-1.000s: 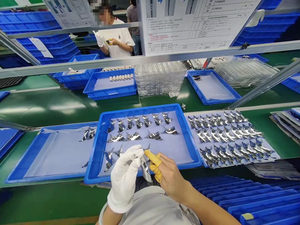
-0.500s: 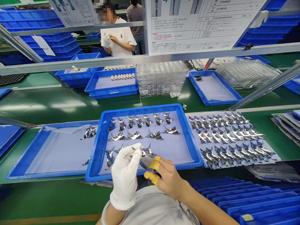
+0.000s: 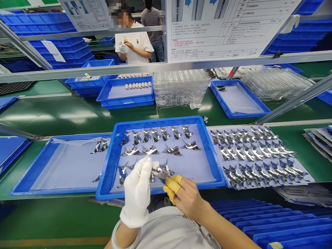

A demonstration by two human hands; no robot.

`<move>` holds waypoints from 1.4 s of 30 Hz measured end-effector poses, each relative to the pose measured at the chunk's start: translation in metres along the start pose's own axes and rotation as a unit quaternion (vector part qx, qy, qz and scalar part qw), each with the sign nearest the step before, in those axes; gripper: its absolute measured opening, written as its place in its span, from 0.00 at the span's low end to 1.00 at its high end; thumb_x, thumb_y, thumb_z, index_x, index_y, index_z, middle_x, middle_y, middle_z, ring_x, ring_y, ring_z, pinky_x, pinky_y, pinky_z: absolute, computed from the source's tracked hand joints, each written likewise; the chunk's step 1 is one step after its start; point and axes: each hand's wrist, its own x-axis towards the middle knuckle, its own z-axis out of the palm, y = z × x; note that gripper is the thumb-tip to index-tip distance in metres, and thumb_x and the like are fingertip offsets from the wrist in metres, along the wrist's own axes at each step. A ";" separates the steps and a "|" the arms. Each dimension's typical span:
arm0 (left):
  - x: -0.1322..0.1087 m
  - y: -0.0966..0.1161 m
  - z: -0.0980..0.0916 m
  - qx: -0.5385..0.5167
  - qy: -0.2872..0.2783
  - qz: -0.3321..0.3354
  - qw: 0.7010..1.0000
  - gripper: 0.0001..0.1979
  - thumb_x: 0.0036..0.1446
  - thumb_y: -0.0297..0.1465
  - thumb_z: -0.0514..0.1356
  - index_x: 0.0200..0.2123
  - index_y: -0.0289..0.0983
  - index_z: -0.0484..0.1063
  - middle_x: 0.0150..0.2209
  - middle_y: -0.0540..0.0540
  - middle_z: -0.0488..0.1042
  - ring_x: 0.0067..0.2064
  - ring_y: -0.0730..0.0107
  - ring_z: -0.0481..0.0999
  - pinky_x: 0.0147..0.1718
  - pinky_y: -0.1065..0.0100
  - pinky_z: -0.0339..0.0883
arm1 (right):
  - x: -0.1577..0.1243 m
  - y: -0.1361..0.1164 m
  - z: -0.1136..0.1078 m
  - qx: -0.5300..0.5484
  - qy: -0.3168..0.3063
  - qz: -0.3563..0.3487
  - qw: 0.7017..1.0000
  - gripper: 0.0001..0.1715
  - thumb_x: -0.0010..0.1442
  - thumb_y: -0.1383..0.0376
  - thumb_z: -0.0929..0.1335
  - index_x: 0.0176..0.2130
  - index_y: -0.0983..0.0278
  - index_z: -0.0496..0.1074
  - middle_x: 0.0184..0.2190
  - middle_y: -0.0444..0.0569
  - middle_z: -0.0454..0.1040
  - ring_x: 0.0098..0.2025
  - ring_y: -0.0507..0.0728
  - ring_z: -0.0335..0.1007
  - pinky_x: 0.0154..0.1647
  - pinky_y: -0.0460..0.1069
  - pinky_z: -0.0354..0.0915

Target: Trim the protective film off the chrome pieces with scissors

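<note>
My left hand (image 3: 137,192) wears a white glove, with its fingers closed at the left end of a shiny curved chrome piece (image 3: 158,172). Yellow finger cots cover fingertips of my right hand (image 3: 185,193), which pinches the piece's right end. Both hands are over the near edge of a blue tray (image 3: 103,173) lined with white paper. Several similar chrome pieces (image 3: 172,151) lie in rows in this tray, and the nearest ones are partly hidden behind my hands.
On the right, white paper (image 3: 302,169) bears rows of chrome pieces. Another lined tray (image 3: 59,169) is at left with a few pieces. Beyond a metal rail (image 3: 181,65) stand clear plastic trays (image 3: 181,90), blue trays and a co-worker (image 3: 135,45). Stacked blue trays (image 3: 280,224) fill the lower right.
The chrome piece has turned slightly between my hands, and the yellow-tipped fingers have shifted a little to the right. The whole view has also moved slightly.
</note>
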 end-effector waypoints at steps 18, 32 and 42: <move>0.003 -0.006 -0.001 -0.118 0.010 0.063 0.991 0.10 0.59 0.31 0.67 0.45 0.47 0.82 0.46 0.49 0.83 0.52 0.64 0.80 0.54 0.65 0.73 | 0.014 -0.004 -0.016 0.009 0.008 0.020 1.000 0.10 0.71 0.70 0.63 0.49 0.65 0.73 0.34 0.54 0.80 0.34 0.56 0.79 0.29 0.47 0.70; -0.008 0.018 -0.004 0.002 -0.034 0.313 0.949 0.21 0.59 0.23 0.62 0.50 0.53 0.79 0.27 0.54 0.79 0.32 0.66 0.77 0.60 0.42 0.64 | 0.016 0.007 0.002 0.266 -0.021 0.174 0.948 0.15 0.72 0.63 0.63 0.32 0.63 0.70 0.25 0.47 0.73 0.26 0.53 0.67 0.29 0.47 0.67; -0.002 0.011 0.001 -0.107 0.052 0.014 0.993 0.07 0.56 0.36 0.68 0.38 0.41 0.80 0.40 0.46 0.84 0.50 0.56 0.81 0.54 0.55 0.72 | 0.028 -0.011 -0.018 0.475 -0.081 0.331 0.812 0.24 0.66 0.50 0.69 0.27 0.64 0.69 0.19 0.38 0.56 0.21 0.48 0.48 0.22 0.45 0.49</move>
